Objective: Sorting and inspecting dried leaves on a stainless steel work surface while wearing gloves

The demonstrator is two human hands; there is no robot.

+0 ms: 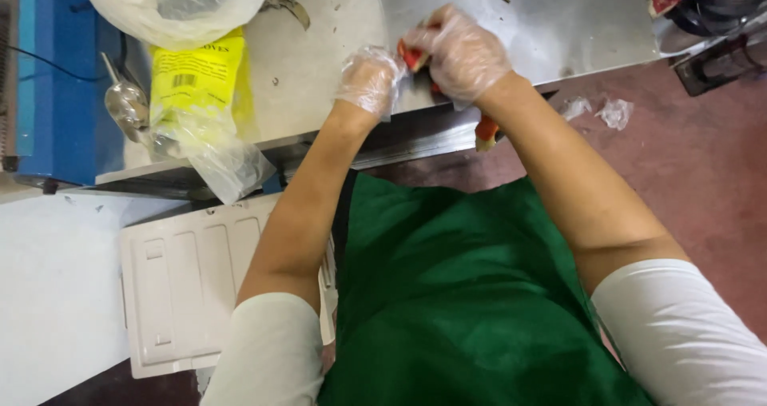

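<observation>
Steel surface (335,62) at 12 o'clock, red floor (703,158) at 3. Gloved left hand (369,80) and right hand (462,53) meet at the surface edge, both grips closed on a red-orange piece (412,57). Yellow packet (200,74) and clear bags at 10 o'clock.

I see a small red-orange piece (412,57), mostly hidden, pinched between my two clear-gloved hands above the steel table's near edge.

Food-prep workroom: steel worktable (511,22), green apron (463,294)
</observation>
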